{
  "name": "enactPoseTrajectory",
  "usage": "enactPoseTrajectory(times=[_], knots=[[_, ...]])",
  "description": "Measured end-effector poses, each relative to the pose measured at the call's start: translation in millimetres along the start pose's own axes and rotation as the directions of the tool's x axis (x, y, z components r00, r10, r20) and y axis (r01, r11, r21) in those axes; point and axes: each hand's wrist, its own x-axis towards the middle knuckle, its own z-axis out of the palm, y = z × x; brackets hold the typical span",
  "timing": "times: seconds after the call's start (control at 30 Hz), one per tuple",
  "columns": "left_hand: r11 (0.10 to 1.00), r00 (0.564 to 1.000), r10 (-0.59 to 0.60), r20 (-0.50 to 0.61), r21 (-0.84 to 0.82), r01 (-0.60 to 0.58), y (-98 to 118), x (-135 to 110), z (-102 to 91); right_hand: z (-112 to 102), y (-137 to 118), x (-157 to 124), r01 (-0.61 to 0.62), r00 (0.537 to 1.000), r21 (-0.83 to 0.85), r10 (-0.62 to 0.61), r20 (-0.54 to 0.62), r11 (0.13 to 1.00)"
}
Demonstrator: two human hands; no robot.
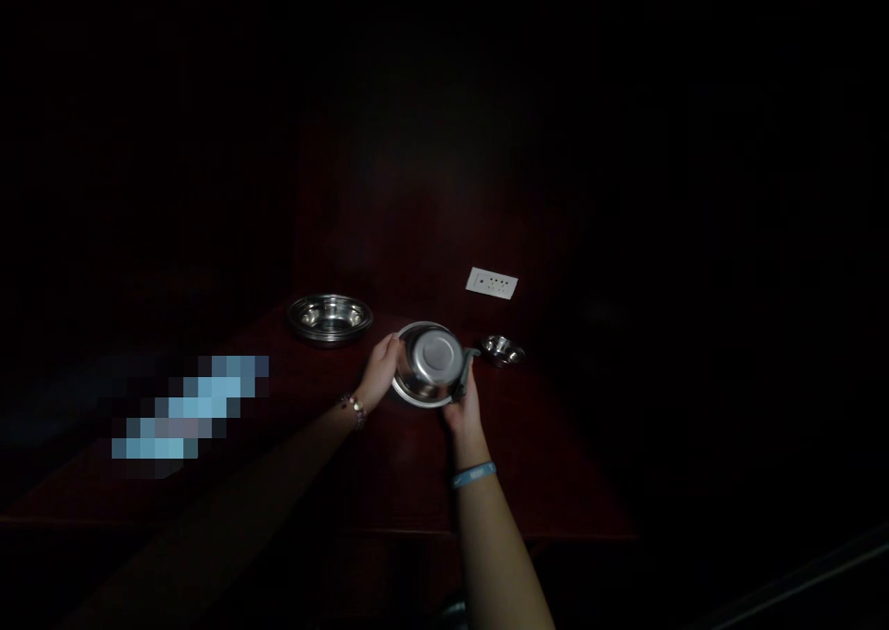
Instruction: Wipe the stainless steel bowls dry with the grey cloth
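A shiny metal bowl (436, 357) is held up over the table, tilted so that its round base faces me. My left hand (379, 371), a beaded bracelet at its wrist, grips the bowl's left rim, with the fingers behind it mostly hidden. At the lower right of the bowl is my right hand (467, 404), closed around that side. Between this hand and the bowl shows a grey-green strip (468, 371), perhaps cloth; I cannot tell its kind.
Several nested metal bowls (331, 320) stand at the back left of the dark red table (556, 482). A small metal bowl (503, 350) sits to the right, near a white socket panel (492, 283). A blurred-out bright patch (201, 412) lies on the left. Surroundings are very dark.
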Motion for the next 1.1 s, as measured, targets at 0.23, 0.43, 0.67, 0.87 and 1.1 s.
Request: enactPoseTrajectory(times=[0.23, 0.43, 0.67, 0.87, 1.1], knots=[[0.999, 0.993, -0.042, -0.106, -0.030, 0.039, 1.9, -0.1, 1.6, 13.0, -1.6, -11.2, -0.031, 0.998, -0.027, 0.032, 0.054, 0.999], [0.998, 0.996, -0.051, -0.076, -0.045, 0.048, 0.4, -2.8, 4.1, 12.7, -3.3, -12.6, 0.043, 0.996, -0.053, -0.039, 0.084, 0.998], [0.980, 0.987, -0.158, 0.010, -0.123, 0.158, 2.5, -9.6, 5.3, 12.4, -5.1, -12.1, 0.116, 0.990, -0.065, -0.110, 0.085, 0.991], [0.958, 0.967, -0.249, -0.060, -0.162, 0.236, -2.5, -6.2, 7.0, 14.2, -3.9, -13.4, 0.082, 0.995, -0.071, -0.078, 0.065, 0.994], [0.977, 0.970, -0.202, -0.135, -0.098, 0.190, -9.0, 0.3, 3.7, 16.9, 0.9, -16.0, 0.057, 0.994, -0.070, -0.050, 0.094, 0.996]])
